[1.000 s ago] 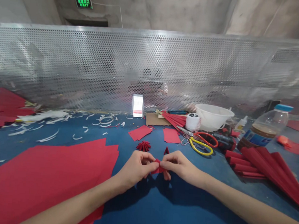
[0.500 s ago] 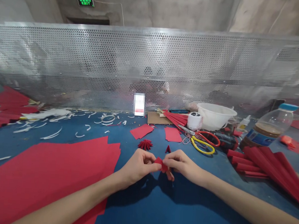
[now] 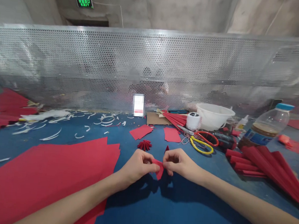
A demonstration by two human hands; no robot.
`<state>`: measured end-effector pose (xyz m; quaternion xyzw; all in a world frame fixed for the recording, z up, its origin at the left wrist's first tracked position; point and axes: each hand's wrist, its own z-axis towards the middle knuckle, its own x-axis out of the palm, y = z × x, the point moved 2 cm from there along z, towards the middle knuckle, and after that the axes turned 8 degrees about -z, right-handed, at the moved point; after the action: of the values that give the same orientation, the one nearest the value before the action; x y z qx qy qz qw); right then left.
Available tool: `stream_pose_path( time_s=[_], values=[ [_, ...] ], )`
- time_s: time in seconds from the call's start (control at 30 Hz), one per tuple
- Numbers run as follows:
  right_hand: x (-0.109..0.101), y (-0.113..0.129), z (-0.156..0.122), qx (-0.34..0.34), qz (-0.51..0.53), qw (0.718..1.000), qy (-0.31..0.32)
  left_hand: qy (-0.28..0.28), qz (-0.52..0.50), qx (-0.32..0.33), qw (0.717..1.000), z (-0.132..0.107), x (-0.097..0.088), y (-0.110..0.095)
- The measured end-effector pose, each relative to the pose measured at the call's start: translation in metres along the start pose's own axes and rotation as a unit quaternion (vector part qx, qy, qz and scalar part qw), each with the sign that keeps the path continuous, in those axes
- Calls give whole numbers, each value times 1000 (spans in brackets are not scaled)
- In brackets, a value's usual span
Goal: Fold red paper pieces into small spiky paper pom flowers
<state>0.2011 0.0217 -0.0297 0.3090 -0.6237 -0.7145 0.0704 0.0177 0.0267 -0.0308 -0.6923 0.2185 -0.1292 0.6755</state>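
Between my two hands, above the blue table, is a small piece of red paper [image 3: 158, 170], with a pointed lower corner hanging down. My left hand [image 3: 141, 165] pinches it between thumb and fingers. At its right edge my right hand [image 3: 180, 164] is closed too, thumb against the curled fingers, gripping that side. Just beyond my fingers lies a pleated red paper rosette [image 3: 144, 145]. A small folded red paper piece [image 3: 167, 148] stands behind my right hand, partly hidden by it.
Large red sheets [image 3: 58, 163] cover the left. Small red cards [image 3: 172, 134], scissors [image 3: 200, 144], a thread spool [image 3: 193, 121], a white bowl [image 3: 214, 116] and a bottle [image 3: 268, 125] stand to the right, near red pleated fans [image 3: 271, 161]. White scraps [image 3: 52, 135] lie back left, before a perforated metal screen [image 3: 91, 60].
The red paper has turned between my fingers and more of it shows, its corner now pointing down. My right fingers have curled in more and shifted to the paper's right edge.
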Motion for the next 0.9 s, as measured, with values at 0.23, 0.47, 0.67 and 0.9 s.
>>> stream_pose_path(
  time_s=[0.23,0.47,0.67,0.9],
  values=[
    [1,-1,-2,-2,13,999,37,7,-31,0,999,-1,1,1],
    [0,-1,-1,2,13,1000,10,-30,-31,5,999,-1,0,0],
    [1,5,-3,-16,13,1000,-1,-15,0,36,999,-1,1,-1],
    [0,1,-1,-11,-7,1000,-20,-54,-1,28,998,0,0,1]
  ],
)
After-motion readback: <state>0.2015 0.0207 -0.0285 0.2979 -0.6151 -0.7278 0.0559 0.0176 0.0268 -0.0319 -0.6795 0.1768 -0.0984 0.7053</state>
